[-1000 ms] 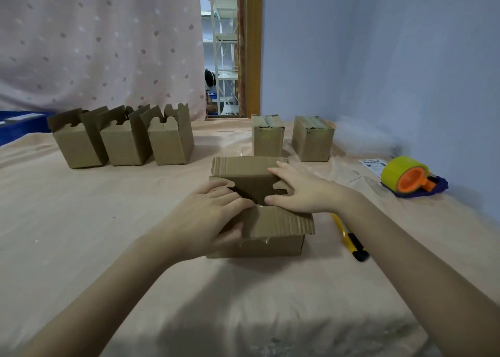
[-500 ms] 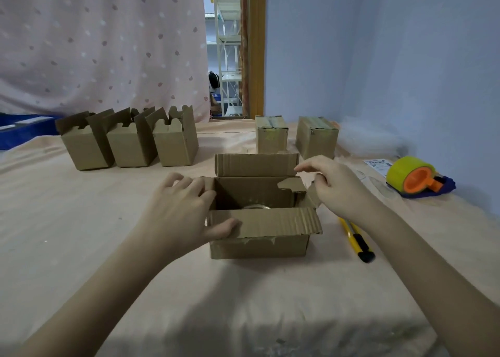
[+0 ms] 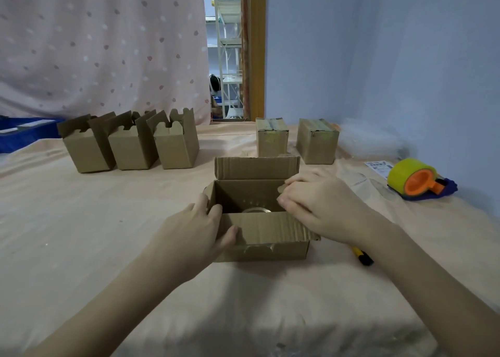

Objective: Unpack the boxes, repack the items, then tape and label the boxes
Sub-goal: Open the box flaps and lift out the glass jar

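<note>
While gripped — box flaps, both hands.

Both arms are bare from the fingers back to the frame's edge: no sleeves on the left hand or right hand.

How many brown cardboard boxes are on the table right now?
6: three open brown cardboard boxes far left, two taped ones behind, one open box between both hands.
</note>
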Demonstrator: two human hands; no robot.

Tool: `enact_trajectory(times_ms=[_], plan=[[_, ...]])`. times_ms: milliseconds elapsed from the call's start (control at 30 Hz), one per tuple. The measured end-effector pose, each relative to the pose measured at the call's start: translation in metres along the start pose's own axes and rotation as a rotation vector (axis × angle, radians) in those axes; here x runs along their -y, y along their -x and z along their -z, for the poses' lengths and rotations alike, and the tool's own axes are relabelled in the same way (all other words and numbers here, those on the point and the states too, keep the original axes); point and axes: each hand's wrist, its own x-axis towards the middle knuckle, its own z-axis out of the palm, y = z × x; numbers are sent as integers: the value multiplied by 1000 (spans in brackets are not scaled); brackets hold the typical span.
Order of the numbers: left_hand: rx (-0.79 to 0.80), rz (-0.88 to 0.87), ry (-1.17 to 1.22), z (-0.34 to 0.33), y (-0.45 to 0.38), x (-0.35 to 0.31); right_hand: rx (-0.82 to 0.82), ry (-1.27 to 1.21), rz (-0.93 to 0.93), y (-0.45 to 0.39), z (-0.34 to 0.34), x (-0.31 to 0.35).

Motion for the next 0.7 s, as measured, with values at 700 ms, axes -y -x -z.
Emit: enact_trajectory(times_ms=[700], plan=[[245,-63,1,30,-53,16,-43,433,-284,19,-11,-12]])
